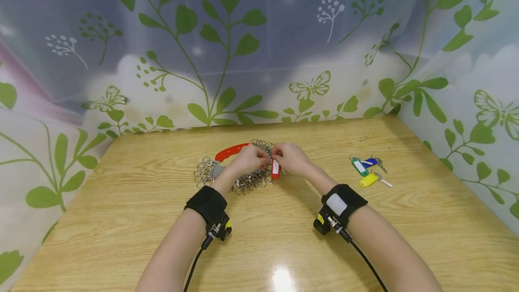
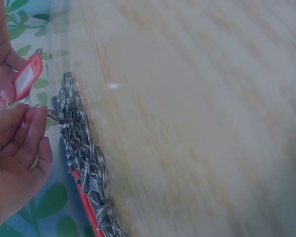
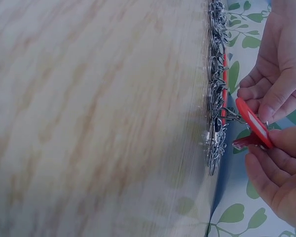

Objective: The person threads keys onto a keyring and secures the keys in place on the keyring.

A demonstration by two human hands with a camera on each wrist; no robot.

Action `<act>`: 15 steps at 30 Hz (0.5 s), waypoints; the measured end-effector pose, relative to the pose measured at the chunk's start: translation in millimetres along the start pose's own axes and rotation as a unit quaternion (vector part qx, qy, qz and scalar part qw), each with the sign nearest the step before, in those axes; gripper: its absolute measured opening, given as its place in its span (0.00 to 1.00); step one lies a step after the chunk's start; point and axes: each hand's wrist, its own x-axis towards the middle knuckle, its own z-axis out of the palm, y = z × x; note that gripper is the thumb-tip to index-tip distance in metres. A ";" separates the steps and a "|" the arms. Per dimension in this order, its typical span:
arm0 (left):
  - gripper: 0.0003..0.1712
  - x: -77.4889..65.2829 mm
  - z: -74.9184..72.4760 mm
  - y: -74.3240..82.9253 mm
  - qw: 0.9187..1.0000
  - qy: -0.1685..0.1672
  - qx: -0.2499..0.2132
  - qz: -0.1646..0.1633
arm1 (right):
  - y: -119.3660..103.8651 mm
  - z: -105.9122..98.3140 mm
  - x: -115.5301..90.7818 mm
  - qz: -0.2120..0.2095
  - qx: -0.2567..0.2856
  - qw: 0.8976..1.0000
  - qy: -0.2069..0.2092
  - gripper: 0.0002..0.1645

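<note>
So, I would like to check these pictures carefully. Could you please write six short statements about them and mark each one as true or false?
1. The right hand holds the red key tag. True.
2. The yellow key tag lies left of the metal rings in the head view. False: it lies to their right.
3. The green key tag and the blue key tag lie close together. True.
4. The curved piece by the left hand is green. False: it is red.
5. A silver key lies beside the yellow key tag. True.
6. The two hands are far apart. False: they are close together.
</note>
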 end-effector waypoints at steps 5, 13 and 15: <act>0.11 0.1 1.8 -0.7 1.000 0.001 -0.003 -0.007 | -0.5 1.1 -1.1 0.001 0.001 1.000 0.000 0.06; 0.12 -0.7 2.4 3.8 1.000 0.007 0.006 -0.007 | -2.0 -0.5 -2.6 0.000 0.001 1.000 -0.001 0.06; 0.12 -0.8 2.9 4.2 1.000 0.009 0.007 -0.004 | -2.0 -0.2 -3.0 -0.004 -0.005 1.000 0.003 0.06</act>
